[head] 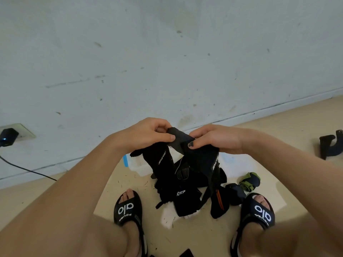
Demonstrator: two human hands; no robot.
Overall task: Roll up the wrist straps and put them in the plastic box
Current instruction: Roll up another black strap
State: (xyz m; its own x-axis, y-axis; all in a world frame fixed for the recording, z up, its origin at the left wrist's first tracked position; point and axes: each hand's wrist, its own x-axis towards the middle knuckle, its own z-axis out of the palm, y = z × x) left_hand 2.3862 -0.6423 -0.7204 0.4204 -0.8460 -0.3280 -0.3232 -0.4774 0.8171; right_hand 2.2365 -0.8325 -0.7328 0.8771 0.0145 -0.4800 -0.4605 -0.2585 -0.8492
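My left hand (146, 133) and my right hand (213, 138) both pinch the top end of a black wrist strap (178, 141), held up in front of me. Its two lengths hang down toward a heap of black straps (183, 191) on the floor between my feet. Behind the heap, partly hidden, sits a clear plastic box (141, 165) with a blue clip. A rolled black strap (235, 193) and a rolled green and black strap (249, 179) lie to the right of the heap.
My sandalled feet (128, 210) stand either side of the heap. Another black strap (331, 144) lies far right on the floor. A grey wall (167, 62) rises just ahead. A charger (7, 137) and cable sit at the left wall.
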